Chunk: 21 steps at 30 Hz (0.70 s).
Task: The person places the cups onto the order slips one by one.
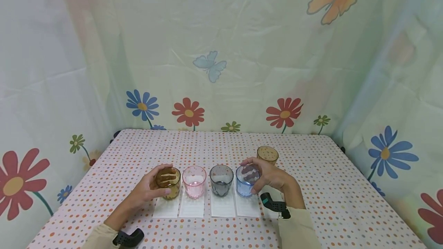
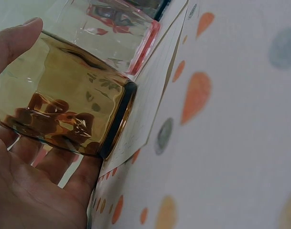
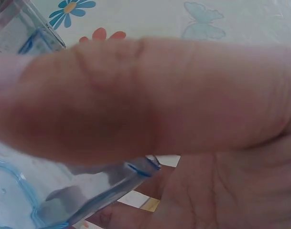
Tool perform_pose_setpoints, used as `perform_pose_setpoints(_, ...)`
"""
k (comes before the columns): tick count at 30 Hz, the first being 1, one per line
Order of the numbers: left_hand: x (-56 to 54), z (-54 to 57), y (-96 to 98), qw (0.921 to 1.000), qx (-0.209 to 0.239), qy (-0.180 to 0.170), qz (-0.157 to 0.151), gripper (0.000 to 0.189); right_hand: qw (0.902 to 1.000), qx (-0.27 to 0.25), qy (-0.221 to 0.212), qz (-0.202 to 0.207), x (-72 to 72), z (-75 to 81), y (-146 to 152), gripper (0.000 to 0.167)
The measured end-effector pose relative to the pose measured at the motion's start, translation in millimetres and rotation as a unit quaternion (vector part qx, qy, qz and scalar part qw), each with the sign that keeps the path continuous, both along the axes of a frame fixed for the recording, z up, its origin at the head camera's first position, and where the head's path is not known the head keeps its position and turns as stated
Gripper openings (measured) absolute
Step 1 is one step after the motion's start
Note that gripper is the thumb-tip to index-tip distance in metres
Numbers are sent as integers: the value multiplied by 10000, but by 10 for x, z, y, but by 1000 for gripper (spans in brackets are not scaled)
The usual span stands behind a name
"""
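Observation:
On the left of the row, my left hand (image 1: 147, 189) grips an amber glass tumbler (image 1: 175, 188), thumb at the near side and fingers behind. In the left wrist view the tumbler (image 2: 73, 81) lies between thumb and fingers, its base by a paper slip. At the row's right end my right hand (image 1: 273, 176) holds a blue glass tumbler (image 1: 244, 188) by its side. The thumb fills much of the right wrist view, hiding part of the blue tumbler (image 3: 21, 183). Between the hands are a pink tumbler (image 1: 194, 183) and a grey tumbler (image 1: 221, 183).
Behind the right hand is another amber-tinted tumbler (image 1: 267, 153), partly hidden. White lined slips (image 1: 191, 209) lie along the row, one partly under the right wrist. A dotted cloth covers the table (image 1: 194, 235). Flowered curtains (image 1: 242, 99) hang behind and at both sides.

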<state>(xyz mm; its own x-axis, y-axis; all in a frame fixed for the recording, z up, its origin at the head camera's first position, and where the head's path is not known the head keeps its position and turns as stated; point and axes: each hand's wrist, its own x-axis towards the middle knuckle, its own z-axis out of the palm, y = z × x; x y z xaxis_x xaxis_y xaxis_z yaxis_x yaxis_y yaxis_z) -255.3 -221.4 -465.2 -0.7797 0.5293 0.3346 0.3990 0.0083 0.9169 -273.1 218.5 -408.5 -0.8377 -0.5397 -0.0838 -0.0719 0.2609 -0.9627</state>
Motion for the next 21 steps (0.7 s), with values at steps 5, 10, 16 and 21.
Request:
perform_pose_setpoints(5, -5, -8, 1, 10000, 24, 13, -4, 67, 9998, -49, 105, 155, 18, 71, 49, 96)
perform_pose_setpoints(10, -10, -9, 5, 10000, 49, -35, 5, 66, 9983, -135, 563, 16, 57, 177, 127, 86)
perform_pose_setpoints(16, -3, -5, 0, 9999, 79, -42, 52, 67, 9879, -178, 1452, -511, 82, 289, 119, 63)
perform_pose_setpoints(21, -4, -14, 4, 10000, 62, -58, 30, 68, 9720, -232, 2118, -987, 103, 306, 96, 50)
